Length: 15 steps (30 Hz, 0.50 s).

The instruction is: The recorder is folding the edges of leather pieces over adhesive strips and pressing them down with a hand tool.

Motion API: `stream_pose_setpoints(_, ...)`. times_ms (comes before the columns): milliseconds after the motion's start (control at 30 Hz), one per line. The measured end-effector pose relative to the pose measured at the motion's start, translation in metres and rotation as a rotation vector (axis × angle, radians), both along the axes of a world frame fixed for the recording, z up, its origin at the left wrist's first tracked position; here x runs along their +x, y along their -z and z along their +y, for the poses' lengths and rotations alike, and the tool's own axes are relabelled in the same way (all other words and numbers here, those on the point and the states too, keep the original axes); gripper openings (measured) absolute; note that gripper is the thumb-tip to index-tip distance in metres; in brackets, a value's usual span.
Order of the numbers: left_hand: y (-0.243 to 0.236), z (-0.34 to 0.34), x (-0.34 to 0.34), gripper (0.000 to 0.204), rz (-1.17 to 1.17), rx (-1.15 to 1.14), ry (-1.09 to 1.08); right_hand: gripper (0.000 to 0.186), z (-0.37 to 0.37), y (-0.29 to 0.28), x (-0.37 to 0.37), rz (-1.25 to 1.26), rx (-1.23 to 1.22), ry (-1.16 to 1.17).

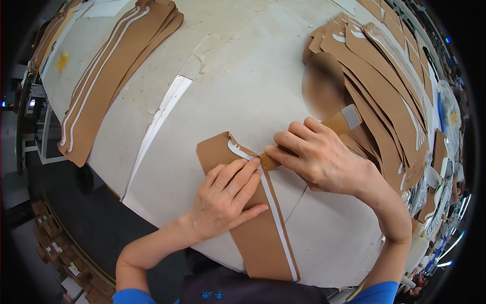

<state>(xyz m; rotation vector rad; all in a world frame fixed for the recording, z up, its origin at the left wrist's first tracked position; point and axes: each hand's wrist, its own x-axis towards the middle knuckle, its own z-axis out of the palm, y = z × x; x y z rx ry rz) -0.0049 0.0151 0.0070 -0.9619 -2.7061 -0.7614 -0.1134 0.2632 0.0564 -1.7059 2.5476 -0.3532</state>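
Observation:
A long brown piece of leather-like sheet [268, 243] lies on the table in front of me, with a white strip [274, 210] along its right side that curves at the far end. My left hand [225, 197] is laid flat on this piece, fingers stretched, fingertips on the white strip. Wrapped in my right hand [319, 157] is a tan-handled tool [349, 117] with a pale grey squarish end. The tool's rounded tan tip meets the edge of the piece beside my left fingertips. My right fingers hide its middle.
Similar brown pieces with white strips lie in a fanned stack [385, 91] at the right and another pile [109, 86] at the far left. A long white strip [162, 116] lies on the pale table [248, 66]. Cardboard boxes [71, 258] stand below, beyond the table's left edge.

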Motion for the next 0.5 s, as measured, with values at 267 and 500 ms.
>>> stream_pose_setpoints(267,0.000,0.001,0.000,0.064,-0.007,0.000,-0.005,0.021,-0.005,0.000,-0.015,0.011,-0.014,-0.097)
stream_pose_setpoints(500,-0.002,-0.001,0.000,0.065,-0.031,-0.009,-0.001,0.017,-0.011,0.002,-0.027,0.035,-0.013,-0.139)
